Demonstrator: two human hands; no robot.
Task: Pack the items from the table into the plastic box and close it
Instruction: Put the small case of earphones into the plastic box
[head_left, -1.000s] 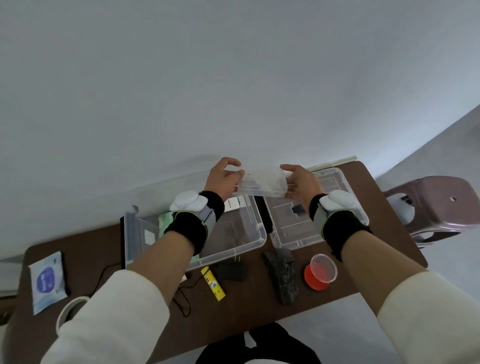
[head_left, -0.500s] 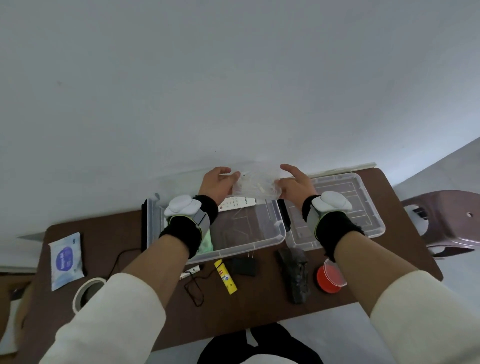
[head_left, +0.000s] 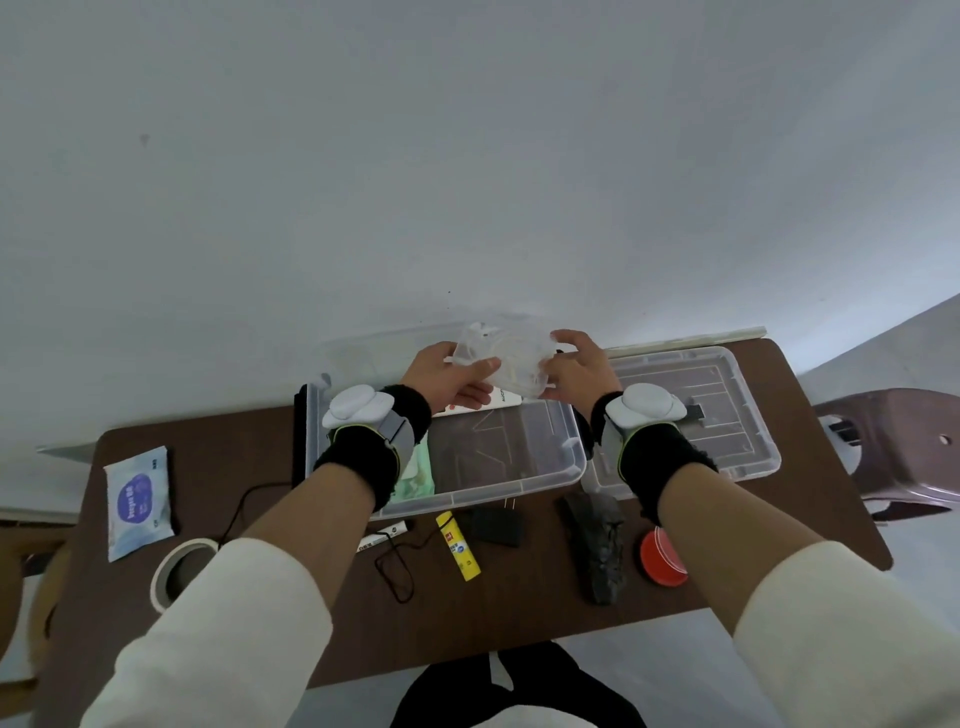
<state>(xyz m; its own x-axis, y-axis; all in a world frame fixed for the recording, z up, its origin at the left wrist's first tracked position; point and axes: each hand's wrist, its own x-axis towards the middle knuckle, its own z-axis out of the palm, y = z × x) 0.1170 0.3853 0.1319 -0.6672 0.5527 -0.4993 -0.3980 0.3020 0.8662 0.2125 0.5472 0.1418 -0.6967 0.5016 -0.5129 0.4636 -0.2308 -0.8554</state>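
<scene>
A clear plastic bag (head_left: 501, 358) with a coiled white cable inside hangs above the far side of the open plastic box (head_left: 519, 475). My left hand (head_left: 441, 376) grips its left end and my right hand (head_left: 576, 366) grips its right end. In the box lie a green packet (head_left: 415, 475) and a white flat item (head_left: 488, 402). The box's clear lid (head_left: 727, 415) lies flat to the right of it. On the table in front sit a yellow tube (head_left: 458, 544), a black adapter (head_left: 496, 525), a black bundle (head_left: 597, 545), a red round container (head_left: 662, 556) and a marker (head_left: 382, 535).
A wipes packet (head_left: 137, 499) and a tape roll (head_left: 176, 569) lie at the table's left end, with a thin black cord (head_left: 395, 566) near the marker. A brown plastic stool (head_left: 904, 452) stands right of the table. A white wall rises directly behind.
Both hands have turned the bag so its broad face shows, keeping it over the box's far side. The view has tilted slightly downward.
</scene>
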